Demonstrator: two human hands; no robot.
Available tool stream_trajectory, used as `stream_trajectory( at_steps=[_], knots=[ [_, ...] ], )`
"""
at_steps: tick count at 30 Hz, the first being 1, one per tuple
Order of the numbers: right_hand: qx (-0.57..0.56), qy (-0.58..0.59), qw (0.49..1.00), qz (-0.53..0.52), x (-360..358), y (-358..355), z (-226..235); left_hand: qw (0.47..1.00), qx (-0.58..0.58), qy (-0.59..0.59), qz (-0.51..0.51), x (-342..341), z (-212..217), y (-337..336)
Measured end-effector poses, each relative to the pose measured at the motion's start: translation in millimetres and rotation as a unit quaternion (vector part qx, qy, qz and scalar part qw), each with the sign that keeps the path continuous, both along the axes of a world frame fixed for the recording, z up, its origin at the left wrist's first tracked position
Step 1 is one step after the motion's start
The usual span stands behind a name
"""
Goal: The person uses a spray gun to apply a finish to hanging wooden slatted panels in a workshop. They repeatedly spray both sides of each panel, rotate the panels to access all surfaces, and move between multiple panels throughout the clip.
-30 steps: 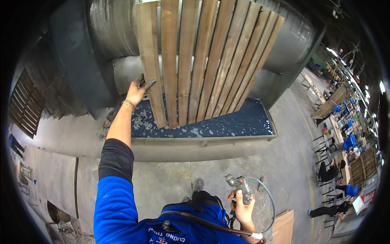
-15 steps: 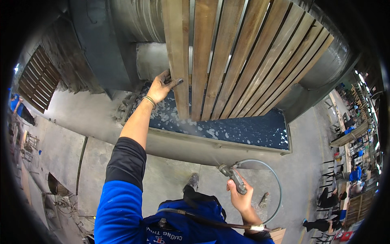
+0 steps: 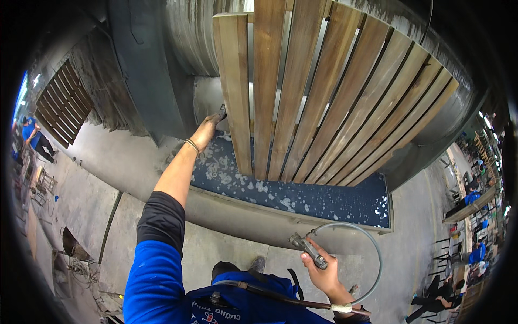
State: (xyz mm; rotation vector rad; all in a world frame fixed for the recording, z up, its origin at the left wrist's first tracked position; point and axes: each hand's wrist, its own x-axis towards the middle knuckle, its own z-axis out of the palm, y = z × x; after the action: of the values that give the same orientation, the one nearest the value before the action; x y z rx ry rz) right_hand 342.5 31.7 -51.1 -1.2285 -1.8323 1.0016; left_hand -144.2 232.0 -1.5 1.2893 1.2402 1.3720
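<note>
The left hand (image 3: 208, 125) has its grip closed on the left edge of the upright slatted wooden panel (image 3: 302, 97); the right hand (image 3: 324, 270) grips a grey metal spray gun (image 3: 307, 249) with a hose, low and well apart from the panel.

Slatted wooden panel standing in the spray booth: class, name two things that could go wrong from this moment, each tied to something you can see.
1. The slatted wooden panel stands upright on the wet, foam-flecked tray, steadied only by the left hand at its edge; it might slip or tip.
2. The hose loops from the spray gun in the right hand across the body; it could snag.
</note>
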Motion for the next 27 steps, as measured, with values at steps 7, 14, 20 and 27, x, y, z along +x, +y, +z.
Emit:
stream_trajectory(
  at_steps=[7, 14, 20, 27],
  knots=[
    [0.262, 0.142, 0.954, 0.016, -21, -3, 99, 0.991, 0.025, 0.107, 0.071, -13, 45, -4],
    [0.428, 0.254, 0.867, -0.005, -75, -14, 167, 0.987, -0.015, 0.16, 0.008, -34, 77, -7],
    [0.319, 0.049, 0.946, -0.035, -131, -29, 145, 0.996, -0.058, 0.059, -0.012, -47, 70, 5],
    [-0.036, -0.111, 0.984, -0.135, -162, -67, 37, 0.993, 0.071, -0.038, 0.086, -79, -2, 14]
  ],
)
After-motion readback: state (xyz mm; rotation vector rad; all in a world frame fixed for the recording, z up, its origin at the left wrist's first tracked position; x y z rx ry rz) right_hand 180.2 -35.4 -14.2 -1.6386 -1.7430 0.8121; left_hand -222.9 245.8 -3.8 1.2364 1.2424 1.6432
